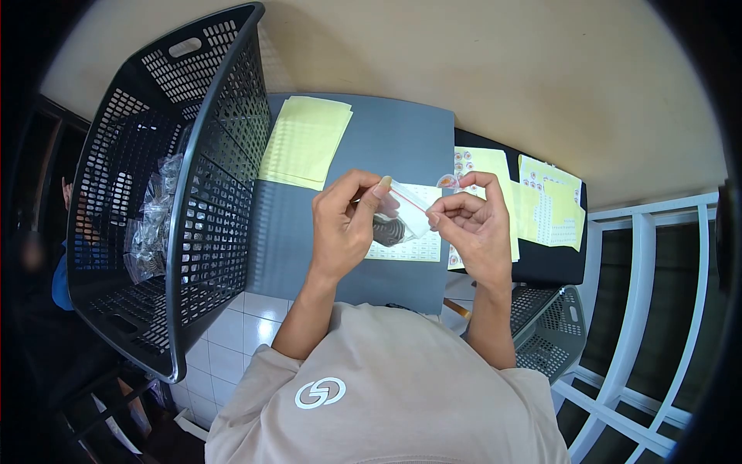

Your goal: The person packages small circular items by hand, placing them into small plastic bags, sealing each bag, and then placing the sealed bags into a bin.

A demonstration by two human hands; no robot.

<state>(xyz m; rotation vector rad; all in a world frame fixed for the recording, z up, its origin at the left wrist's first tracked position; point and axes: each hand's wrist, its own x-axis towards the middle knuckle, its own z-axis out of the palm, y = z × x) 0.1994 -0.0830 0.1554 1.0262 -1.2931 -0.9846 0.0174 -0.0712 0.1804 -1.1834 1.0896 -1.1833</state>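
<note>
A clear zip bag [398, 219] with a red line along its seal is held up above the grey table, a dark coiled item showing inside it. My left hand [344, 220] pinches the bag's upper left corner between thumb and fingers. At the bag's right edge, my right hand [475, 224] pinches the seal with thumb and finger. A small round clear sticker [447, 182] with a printed mark is at my right index fingertip. Beneath the bag lies a sheet of small printed labels [421, 249], partly covered by the bag and my hands.
A large dark basket [202, 147] with several bagged items [151, 232] stands at the left. Yellow sheets [305, 141] lie on the grey table [394, 127]. Sticker sheets [550, 203] rest on a black surface at the right, above another basket [553, 340]. Part of a person [62, 282] shows far left.
</note>
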